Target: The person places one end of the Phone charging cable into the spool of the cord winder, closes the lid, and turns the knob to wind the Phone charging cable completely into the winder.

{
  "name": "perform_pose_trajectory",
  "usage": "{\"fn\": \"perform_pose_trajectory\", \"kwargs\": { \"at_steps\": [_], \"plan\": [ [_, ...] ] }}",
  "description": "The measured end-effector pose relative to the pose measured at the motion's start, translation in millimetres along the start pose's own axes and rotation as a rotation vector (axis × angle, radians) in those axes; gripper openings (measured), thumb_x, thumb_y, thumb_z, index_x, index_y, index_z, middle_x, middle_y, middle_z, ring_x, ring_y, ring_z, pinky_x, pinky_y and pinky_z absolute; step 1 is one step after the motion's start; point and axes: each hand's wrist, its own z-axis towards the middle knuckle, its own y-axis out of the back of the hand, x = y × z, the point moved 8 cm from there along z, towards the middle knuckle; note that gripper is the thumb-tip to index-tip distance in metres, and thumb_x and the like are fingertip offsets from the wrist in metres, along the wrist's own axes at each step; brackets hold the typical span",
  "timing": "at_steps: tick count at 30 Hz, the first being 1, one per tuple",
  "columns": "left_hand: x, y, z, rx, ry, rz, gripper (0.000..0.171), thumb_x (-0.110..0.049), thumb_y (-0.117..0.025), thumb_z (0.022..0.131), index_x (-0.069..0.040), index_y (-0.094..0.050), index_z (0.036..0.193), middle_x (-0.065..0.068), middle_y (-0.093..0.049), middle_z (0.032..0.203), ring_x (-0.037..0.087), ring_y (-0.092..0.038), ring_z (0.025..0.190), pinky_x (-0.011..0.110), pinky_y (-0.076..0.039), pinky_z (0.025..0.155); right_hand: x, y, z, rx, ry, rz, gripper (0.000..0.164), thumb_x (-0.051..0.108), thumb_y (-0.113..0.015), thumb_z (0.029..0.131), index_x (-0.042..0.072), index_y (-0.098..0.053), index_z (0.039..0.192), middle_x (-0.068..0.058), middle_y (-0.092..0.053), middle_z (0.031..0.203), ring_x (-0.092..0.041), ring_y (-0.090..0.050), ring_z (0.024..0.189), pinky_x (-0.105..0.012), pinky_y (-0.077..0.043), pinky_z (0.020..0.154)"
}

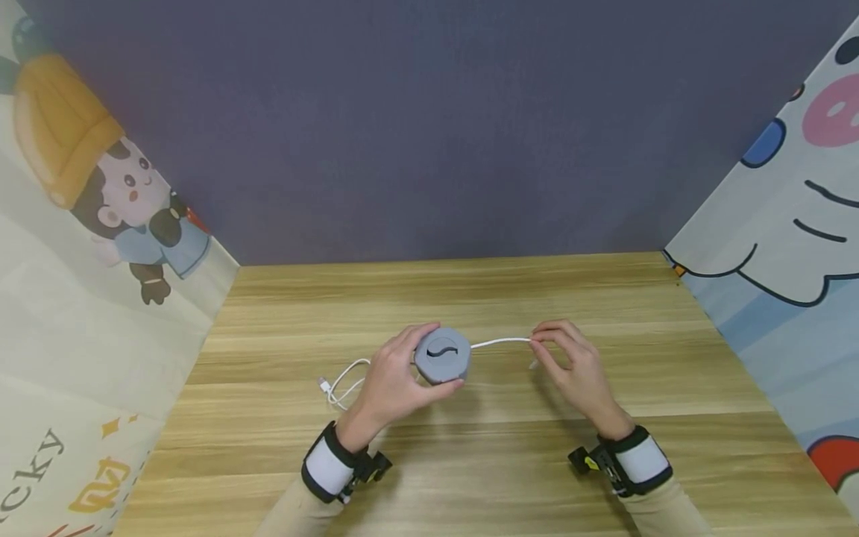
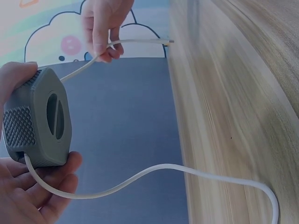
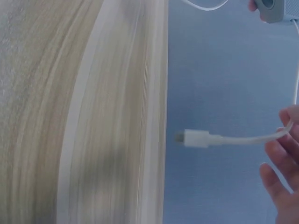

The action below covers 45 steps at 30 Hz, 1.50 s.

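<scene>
My left hand (image 1: 392, 373) grips a grey cable winder (image 1: 443, 356) by its edges, thumb on the near side and fingers on the far side. The winder has textured sides and a round face with a bar across it, seen in the left wrist view (image 2: 58, 116). A white charging cable (image 1: 499, 341) comes out of it on both sides. To the right, my right hand (image 1: 577, 365) pinches that cable between thumb and fingertips, close to its end. The small plug (image 3: 195, 138) hangs past those fingers. On the left, the cable's other stretch trails to a USB plug (image 1: 324, 385) on the table.
The wood-grain table (image 1: 268, 321) meets a dark blue-grey panel (image 1: 429, 134) at the back. Cartoon-printed sheets stand along the left (image 1: 80, 335) and right (image 1: 792, 246) sides. Each wrist wears a strap with a small camera.
</scene>
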Motion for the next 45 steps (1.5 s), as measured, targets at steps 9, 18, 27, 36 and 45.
{"fn": "perform_pose_trajectory", "kwargs": {
  "at_steps": [9,18,27,36,45],
  "plan": [
    [-5.7,-2.4,2.3,0.005,-0.017,-0.011,0.083,-0.041,-0.092,0.070,-0.001,-0.061,0.135,0.012,-0.071,0.126,0.028,-0.070,0.110,0.043,-0.060,0.092,-4.1,-23.4,-3.9,0.239,-0.007,-0.006,0.020,-0.006,-0.075,0.087,0.008,-0.072,0.102,-0.009,-0.068,0.115,-0.025,-0.065,0.107,-0.015,-0.046,0.099],
    [-8.0,-4.8,3.3,0.015,-0.020,-0.014,0.083,-0.041,-0.092,0.071,-0.001,-0.060,0.136,0.012,-0.070,0.128,0.028,-0.070,0.111,0.043,-0.060,0.092,12.3,-39.8,3.3,0.348,0.053,0.056,0.023,0.000,-0.075,0.090,0.010,-0.073,0.112,0.001,-0.069,0.117,-0.019,-0.066,0.110,-0.027,-0.054,0.098],
    [-9.0,-6.5,3.1,0.016,-0.036,-0.022,0.084,-0.043,-0.091,0.071,0.000,-0.060,0.136,0.012,-0.070,0.129,0.027,-0.069,0.113,0.042,-0.060,0.093,42.5,-42.1,18.1,0.249,0.131,0.117,0.030,0.005,-0.076,0.091,0.010,-0.074,0.120,-0.004,-0.070,0.120,-0.022,-0.065,0.113,-0.019,-0.048,0.106],
    [-9.4,-8.0,2.8,0.023,-0.047,-0.030,0.084,-0.043,-0.092,0.071,0.001,-0.061,0.135,0.010,-0.070,0.128,0.025,-0.069,0.114,0.040,-0.060,0.094,52.7,-41.7,21.2,0.171,0.189,0.158,0.010,0.012,-0.073,0.096,0.007,-0.077,0.104,-0.008,-0.071,0.108,-0.023,-0.067,0.102,-0.016,-0.050,0.099],
    [-7.8,-6.4,2.2,0.014,-0.035,-0.029,0.084,-0.043,-0.092,0.070,0.000,-0.061,0.136,0.011,-0.070,0.129,0.027,-0.069,0.115,0.041,-0.059,0.094,50.8,-37.2,19.8,0.124,0.179,0.141,0.025,-0.009,-0.078,0.082,0.007,-0.076,0.101,-0.009,-0.071,0.105,-0.024,-0.066,0.098,-0.015,-0.049,0.098]
  ]
}}
